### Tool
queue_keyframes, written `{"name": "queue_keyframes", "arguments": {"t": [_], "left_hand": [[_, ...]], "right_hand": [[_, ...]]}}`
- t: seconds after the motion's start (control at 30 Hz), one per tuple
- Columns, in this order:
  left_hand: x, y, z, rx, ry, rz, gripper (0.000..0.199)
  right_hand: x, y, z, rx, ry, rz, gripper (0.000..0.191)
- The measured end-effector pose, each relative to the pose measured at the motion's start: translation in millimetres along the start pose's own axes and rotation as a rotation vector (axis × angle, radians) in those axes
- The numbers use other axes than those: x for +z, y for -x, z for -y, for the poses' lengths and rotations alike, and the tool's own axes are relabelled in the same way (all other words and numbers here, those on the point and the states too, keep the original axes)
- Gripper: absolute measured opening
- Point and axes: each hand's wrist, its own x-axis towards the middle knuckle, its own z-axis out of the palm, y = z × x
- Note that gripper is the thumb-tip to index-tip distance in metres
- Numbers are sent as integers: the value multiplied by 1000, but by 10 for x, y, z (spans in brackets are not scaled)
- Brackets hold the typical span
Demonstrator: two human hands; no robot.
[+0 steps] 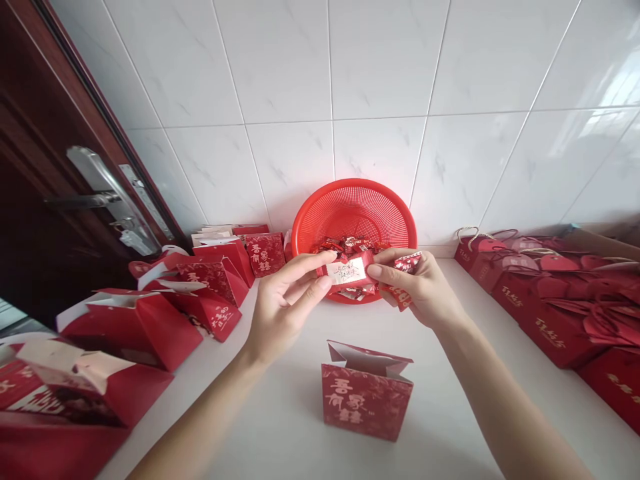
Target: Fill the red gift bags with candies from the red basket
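Between my two hands, in front of a red plastic basket (pixel 305 230), a wrapped candy (pixel 346 271) with a white label and red ends is held up. The thumb and fingers of my left hand (pixel 290 300) pinch its left end. My right hand (pixel 420 290) grips its right end and also keeps other red wrapped candies (pixel 400 297) in its curled fingers. More wrapped candies (pixel 357 247) lie in the basket, partly hidden by my hands. Below my hands a red paper gift box (pixel 367 403) with pale lettering stands upright, its top open.
Several open red gift boxes (pixel 135 327) line the left side of the white table (pixel 280 427). Closed red boxes (pixel 545 307) with ribbons and cord handles fill the right side. Behind stands a white tiled wall (pixel 285 60); a dark door (pixel 45 140) with a metal handle is at left.
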Motion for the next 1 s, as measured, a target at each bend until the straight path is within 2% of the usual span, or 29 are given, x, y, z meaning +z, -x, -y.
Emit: {"name": "queue_keyframes", "arguments": {"t": [0.27, 0.63, 0.73, 0.8, 0.87, 0.93, 1.0], "left_hand": [[1, -3, -2, 3, 27, -2, 46], [-11, -11, 24, -62, 85, 1, 45], [-4, -11, 24, -44, 26, 5, 44], [0, -10, 35, 70, -87, -15, 32], [1, -8, 54, 300, -250, -42, 15], [-3, -6, 72, 551, -400, -59, 16], [-9, -2, 81, 703, -488, -45, 23]], "right_hand": [[-16, -2, -7, 12, -14, 5, 24], [-26, -16, -14, 42, -40, 26, 25], [-36, -25, -28, 36, -47, 15, 25], [-51, -30, -37, 24, -16, 4, 26], [-72, -31, -40, 19, 29, -2, 28], [-94, -28, -35, 21, 59, 11, 31], [-113, -20, -23, 16, 68, 44, 32]]}}
